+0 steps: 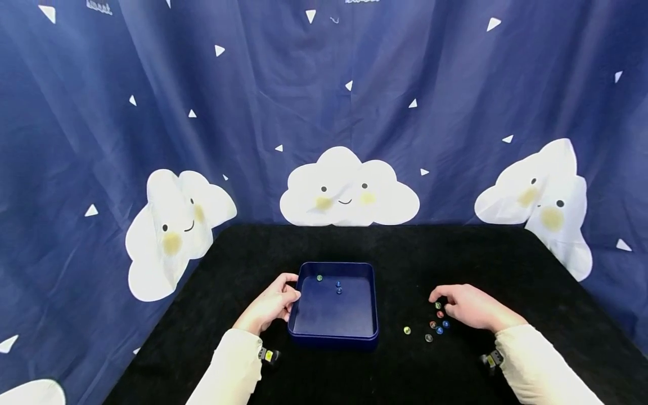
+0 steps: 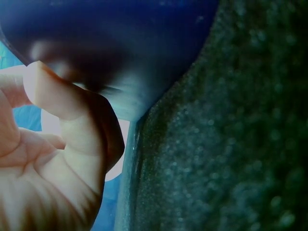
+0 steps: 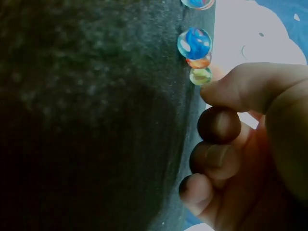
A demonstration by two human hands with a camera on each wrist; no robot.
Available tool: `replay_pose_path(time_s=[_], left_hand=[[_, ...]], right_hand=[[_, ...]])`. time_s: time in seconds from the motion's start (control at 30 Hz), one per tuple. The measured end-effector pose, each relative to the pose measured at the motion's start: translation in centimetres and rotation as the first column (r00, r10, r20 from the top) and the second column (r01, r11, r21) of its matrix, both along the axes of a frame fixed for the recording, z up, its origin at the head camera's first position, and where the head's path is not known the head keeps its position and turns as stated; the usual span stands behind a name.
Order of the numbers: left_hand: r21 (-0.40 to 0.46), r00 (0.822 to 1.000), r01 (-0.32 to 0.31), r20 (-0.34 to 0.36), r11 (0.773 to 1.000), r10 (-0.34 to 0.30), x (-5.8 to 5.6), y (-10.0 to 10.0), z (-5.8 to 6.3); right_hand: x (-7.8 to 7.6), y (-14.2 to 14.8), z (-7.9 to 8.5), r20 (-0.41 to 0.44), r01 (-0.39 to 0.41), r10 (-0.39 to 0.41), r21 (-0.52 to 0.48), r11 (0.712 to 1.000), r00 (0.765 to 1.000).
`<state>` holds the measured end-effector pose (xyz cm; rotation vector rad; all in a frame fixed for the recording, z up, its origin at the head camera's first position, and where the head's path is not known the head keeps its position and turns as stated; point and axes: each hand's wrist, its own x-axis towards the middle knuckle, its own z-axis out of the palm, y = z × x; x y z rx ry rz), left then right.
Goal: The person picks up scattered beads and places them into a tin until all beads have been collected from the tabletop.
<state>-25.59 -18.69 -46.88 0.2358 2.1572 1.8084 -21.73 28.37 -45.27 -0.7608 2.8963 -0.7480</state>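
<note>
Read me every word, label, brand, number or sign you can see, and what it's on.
"sweet", probably: pale lettering on the blue curtain, upper left, small and blurred.
Second lettering, curtain's top edge: cut off, unreadable.
Small squiggle below that: unreadable.
Yellow patches on the wrist devices: too small to read.
Box and marbles: no readable text.

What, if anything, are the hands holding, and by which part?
The left hand holds the blue tray by its left side. The right hand is at a yellow-green marble; whether it's pinched cannot be told.
</note>
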Motion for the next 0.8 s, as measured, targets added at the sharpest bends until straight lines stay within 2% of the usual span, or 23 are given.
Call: replay_pose_path(time_s=[0.27, 0.37, 0.53, 0.6, 0.8], left_hand=[[0.002, 1.0, -0.001, -0.005, 1.0, 0.001, 0.1, -0.2, -0.3], [0.0, 1.0, 0.008, 0.011, 1.0, -0.008, 0.2, 0.0, -0.4], [0.013, 0.999, 0.031, 0.008, 0.999, -0.031, 0.0, 0.4, -0.3], [0.017, 1.0, 0.024, 0.005, 1.0, -0.024, -0.1, 0.4, -0.2], [0.002, 1.0, -0.003, 0.017, 1.0, 0.003, 0.0, -0.1, -0.2]], right_hand=[[-0.3, 0.2, -0.4, -0.018, -0.011, 0.01, -0.017, 1.0, 1.0], [-0.2, 0.2, -0.3, -0.028, 0.027, -0.028, -0.009, 1.0, 0.999], [-0.2, -0.4, 0.8, -0.137, 0.115, -0.121, -0.053, 0.992, 0.983], [-0.3, -1.1, 1.3, -0.167, 0.111, -0.124, -0.086, 0.99, 0.978], [-0.4, -3.7, 2.7, -0.19, 0.105, -0.135, -0.158, 0.982, 0.972]])
